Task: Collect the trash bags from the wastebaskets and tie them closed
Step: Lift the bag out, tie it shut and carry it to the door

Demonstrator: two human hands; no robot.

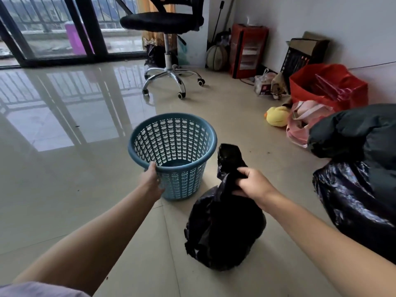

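While the right hand (pixel 249 182) clenches the gathered neck of the black trash bag (pixel 222 228), the bag sits on the tiled floor (pixel 64 189) just beside the blue wastebasket (pixel 173 155), and it is not yet tied. The biggest risk concerns this bag: the neck is only bunched in one grip, so if the fingers relax, the mouth may open and the content may fall out on the floor. The film also looks thin and creased, so a hard pull during the knot may tear it. A knot probably needs both hands, and the left hand (pixel 151 179) is occupied, because it grasps the near rim of the wastebasket. The wastebasket is light and has no bag inside, so a careless release may tip it over. The polished floor reflects the window strongly; it may be slippery for the bag's base.

Some things are hard to judge. At the right edge a large dark bundle (pixel 360 168) is cut off by the frame, and it is not clear if it is another trash bag or if it is closed. What is inside the held bag cannot be seen. The thumb of the left hand is hidden behind the rim. The small items along the wall, near the red bag (pixel 327 84) and the yellow plush toy (pixel 276 116), are too small to name.
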